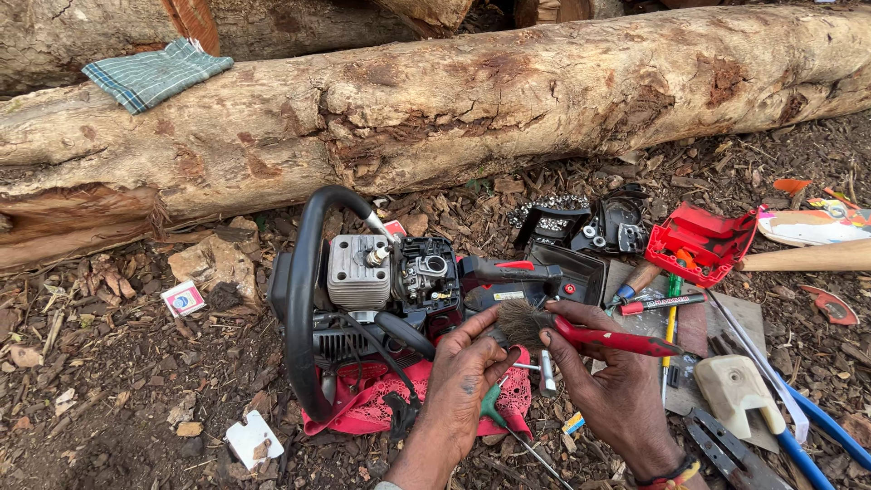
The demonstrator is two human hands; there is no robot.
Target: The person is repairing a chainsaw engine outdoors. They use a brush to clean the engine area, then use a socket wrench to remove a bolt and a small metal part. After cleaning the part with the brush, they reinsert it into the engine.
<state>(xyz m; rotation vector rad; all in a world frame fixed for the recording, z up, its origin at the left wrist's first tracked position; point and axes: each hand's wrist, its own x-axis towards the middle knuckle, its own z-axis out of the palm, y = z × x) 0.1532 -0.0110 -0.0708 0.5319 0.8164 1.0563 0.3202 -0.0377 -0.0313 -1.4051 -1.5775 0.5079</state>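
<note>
A chainsaw body with its covers off lies on a red cloth on the ground, its black loop handle at the left and the bare engine facing up. My right hand grips a red-handled paintbrush, whose dark bristles point left toward the engine. My left hand touches those bristles with its fingertips. A green-handled tool and a metal socket wrench lie between my hands.
A big log runs across behind, with a checked cloth on it. Right of the saw lie a saw chain, black parts, a red cover, screwdrivers, a wooden handle, a cream part and blue-handled pliers. Wood chips cover the ground.
</note>
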